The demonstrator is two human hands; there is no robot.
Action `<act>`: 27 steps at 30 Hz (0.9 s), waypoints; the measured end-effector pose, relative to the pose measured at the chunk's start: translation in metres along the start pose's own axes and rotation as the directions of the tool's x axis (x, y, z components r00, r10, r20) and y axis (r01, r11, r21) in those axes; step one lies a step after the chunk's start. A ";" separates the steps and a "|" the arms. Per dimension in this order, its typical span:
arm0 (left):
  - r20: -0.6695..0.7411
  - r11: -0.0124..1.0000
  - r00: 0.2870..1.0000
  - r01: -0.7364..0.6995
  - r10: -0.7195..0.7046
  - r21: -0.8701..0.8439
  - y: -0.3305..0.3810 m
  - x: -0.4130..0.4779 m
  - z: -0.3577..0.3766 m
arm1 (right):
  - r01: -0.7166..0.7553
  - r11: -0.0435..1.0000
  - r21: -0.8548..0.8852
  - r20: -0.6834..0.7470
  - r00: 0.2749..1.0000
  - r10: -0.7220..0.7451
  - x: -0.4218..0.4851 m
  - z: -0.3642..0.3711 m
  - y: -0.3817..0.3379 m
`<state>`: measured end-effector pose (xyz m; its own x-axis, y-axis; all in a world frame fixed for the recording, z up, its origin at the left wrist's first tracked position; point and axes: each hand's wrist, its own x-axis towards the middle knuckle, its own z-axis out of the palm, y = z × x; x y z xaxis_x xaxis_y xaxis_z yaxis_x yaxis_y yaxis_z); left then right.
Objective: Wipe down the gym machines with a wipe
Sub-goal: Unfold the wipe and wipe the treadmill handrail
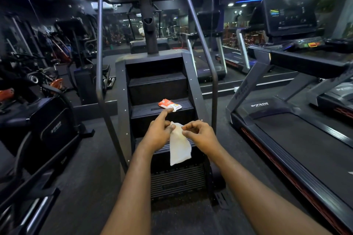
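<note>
Head cam: L hand [158,134] & R hand [200,135] pinch top of limp white oblong wipe [179,149].

A white wipe [179,147] hangs limp and half unfolded, its top pinched between left hand [158,134] and right hand [201,134] — just before the dark stair climber [122,82]. An orange-and-white wipe packet [169,104] lies on its middle step.

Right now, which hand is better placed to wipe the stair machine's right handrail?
Probably the right hand. Its fingers pinch the wipe, and the right handrail stands on its side, so no crossing. The left hand also holds the wipe but lies further from that rail.
</note>
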<state>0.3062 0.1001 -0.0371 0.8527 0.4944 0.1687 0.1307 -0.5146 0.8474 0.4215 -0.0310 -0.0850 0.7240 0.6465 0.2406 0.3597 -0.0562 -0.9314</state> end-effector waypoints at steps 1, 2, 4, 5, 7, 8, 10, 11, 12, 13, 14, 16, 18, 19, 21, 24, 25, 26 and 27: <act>0.009 1.000 1.000 0.009 -0.009 -0.003 0.001 -0.001 0.000 | -0.001 1.000 -0.017 0.001 1.000 0.001 0.000 0.000 0.000; 0.013 1.000 1.000 0.017 -0.017 0.001 0.002 -0.001 0.000 | -0.006 0.999 -0.032 -0.002 1.000 0.006 0.000 0.001 0.000; 0.009 1.000 1.000 0.020 -0.020 0.024 0.002 -0.002 -0.001 | -0.018 0.998 -0.061 -0.018 1.000 0.017 0.000 0.002 -0.001; 0.006 0.999 1.000 0.019 -0.019 0.036 0.002 -0.002 -0.001 | -0.019 0.997 -0.076 -0.023 1.000 0.017 0.001 0.001 -0.001; -0.010 0.998 1.000 0.020 -0.020 0.053 0.003 -0.002 -0.002 | -0.013 0.997 -0.077 -0.030 0.999 0.011 0.001 0.000 -0.002; -0.023 0.999 1.000 0.018 -0.017 0.050 0.003 -0.003 -0.002 | -0.010 0.998 -0.058 -0.037 0.999 0.008 0.001 -0.001 -0.002; -0.053 1.000 0.999 0.011 -0.009 0.030 0.001 -0.003 -0.003 | -0.009 1.000 -0.021 -0.055 0.998 0.008 0.000 -0.003 -0.002; -0.065 1.000 0.998 0.006 -0.004 0.026 0.001 -0.003 -0.003 | -0.011 1.000 -0.011 -0.061 0.998 0.011 -0.001 -0.004 -0.002; -0.075 1.000 0.997 -0.001 0.003 0.028 0.000 -0.003 -0.003 | -0.013 1.000 -0.006 -0.066 0.998 0.012 -0.002 -0.003 -0.002; -0.084 0.999 0.996 -0.006 0.008 0.033 0.000 -0.003 -0.003 | -0.017 1.000 -0.005 -0.073 0.997 0.016 -0.002 -0.003 -0.002; -0.089 0.999 0.996 -0.008 0.011 0.033 0.000 -0.003 -0.002 | -0.020 1.000 -0.001 -0.080 0.997 0.020 -0.003 -0.002 -0.002; -0.085 1.000 0.996 -0.006 0.009 0.029 0.001 -0.004 -0.002 | -0.030 0.999 0.015 -0.092 0.995 0.031 -0.004 -0.002 -0.002; -0.068 0.999 0.998 -0.002 0.005 0.040 0.003 -0.005 -0.002 | -0.032 0.999 0.012 -0.082 0.996 0.033 -0.004 -0.002 -0.002; -0.059 0.999 0.998 0.000 0.003 0.050 0.003 -0.006 -0.002 | -0.027 1.000 -0.005 -0.074 0.997 0.026 -0.004 -0.002 -0.003; -0.050 0.997 0.999 -0.002 0.006 0.071 0.004 -0.007 -0.002 | -0.013 0.999 -0.033 -0.068 0.998 0.011 -0.005 -0.002 -0.004; -0.046 0.996 0.999 -0.003 0.007 0.085 0.004 -0.008 -0.003 | -0.020 0.998 -0.063 -0.082 0.996 0.015 -0.004 -0.001 -0.006; -0.049 0.996 0.999 -0.003 0.007 0.084 0.004 -0.008 -0.003 | -0.025 0.997 -0.073 -0.087 0.996 0.018 -0.004 -0.001 -0.006; -0.054 0.996 0.999 -0.002 0.007 0.084 0.004 -0.009 -0.003 | -0.026 0.996 -0.082 -0.091 0.996 0.019 -0.003 -0.001 -0.005; -0.061 0.996 0.998 -0.001 0.006 0.086 0.003 -0.008 -0.003 | -0.028 0.996 -0.089 -0.099 0.995 0.020 -0.003 -0.001 -0.004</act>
<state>0.2981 0.0964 -0.0344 0.8212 0.5328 0.2043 0.1726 -0.5732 0.8010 0.4181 -0.0331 -0.0815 0.7856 0.5667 0.2482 0.3897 -0.1417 -0.9100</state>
